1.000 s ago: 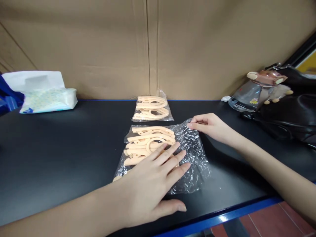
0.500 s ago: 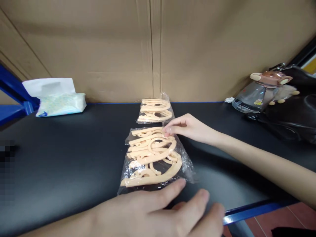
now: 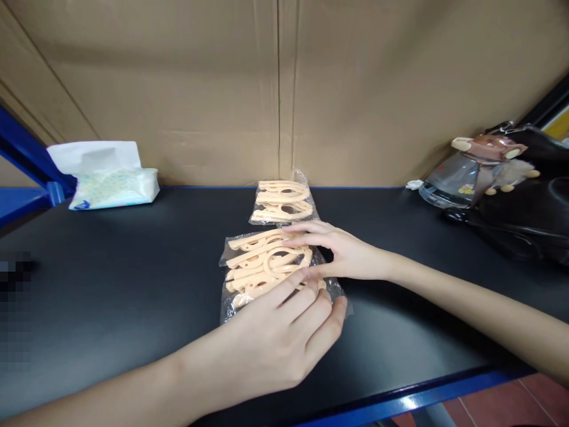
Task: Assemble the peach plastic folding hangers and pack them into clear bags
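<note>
A clear plastic bag of peach-coloured plastic pieces [image 3: 249, 258], which look like folding clothes hangers, lies flat on the black table. My left hand [image 3: 275, 332] reaches over its near side, fingers stretched out and somewhat apart, covering the lower pieces. At the bag's right side is my right hand [image 3: 347, 252]; its fingers rest along the top right of the pieces and its thumb is apart from them, close to the left fingertips. Neither hand is visibly gripping the bag. Just behind lies a second clear bag of similar pieces [image 3: 284, 201].
A tissue pack [image 3: 113, 187] stands at the back left. On the right are a clear bottle with a brown lid [image 3: 457, 178], a black bag [image 3: 524, 219] and a crumpled white scrap [image 3: 414, 185]. Cardboard [image 3: 200, 89] rises behind the black table [image 3: 133, 284], which has a blue front edge.
My left hand has moved forward and onto the near part of the bag. My right hand has gone from a pinch at the bag's upper right to spread fingers.
</note>
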Motion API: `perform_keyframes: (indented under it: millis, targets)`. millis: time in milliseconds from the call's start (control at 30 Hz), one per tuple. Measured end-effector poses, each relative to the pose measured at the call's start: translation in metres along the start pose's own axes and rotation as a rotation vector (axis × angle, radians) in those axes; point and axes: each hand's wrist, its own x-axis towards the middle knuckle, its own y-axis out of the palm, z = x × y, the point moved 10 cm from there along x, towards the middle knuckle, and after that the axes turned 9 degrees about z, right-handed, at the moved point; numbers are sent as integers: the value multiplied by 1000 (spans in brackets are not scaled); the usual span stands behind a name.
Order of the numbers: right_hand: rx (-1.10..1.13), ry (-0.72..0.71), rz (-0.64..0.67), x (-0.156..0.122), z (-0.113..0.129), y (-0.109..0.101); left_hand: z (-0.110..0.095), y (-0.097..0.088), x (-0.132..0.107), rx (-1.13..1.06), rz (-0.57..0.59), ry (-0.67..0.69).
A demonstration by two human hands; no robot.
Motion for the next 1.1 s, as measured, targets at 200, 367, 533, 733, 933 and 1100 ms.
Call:
perform_keyframes:
  millis: [200, 367, 533, 733, 933, 1100]
  targets:
    - [-123, 78, 40, 2, -1, 6, -1, -3, -4, 23, -48, -29]
    - [-224, 115, 60, 0, 3, 14, 4, -12, -1, -8, -105, -84]
    - [-218, 121, 59, -3, 2, 20, 6, -13, -8, -16, -93, -80]
    - [-184, 186, 84, -3, -5, 24, -5, -3, -33, -7, -51, -93]
    - [-172, 209, 114, -3, -7, 27, -15, -3, -28, 64, 64, -114]
    - [-166, 205, 139, -2, -7, 23, -16, -5, -22, 63, 140, -131]
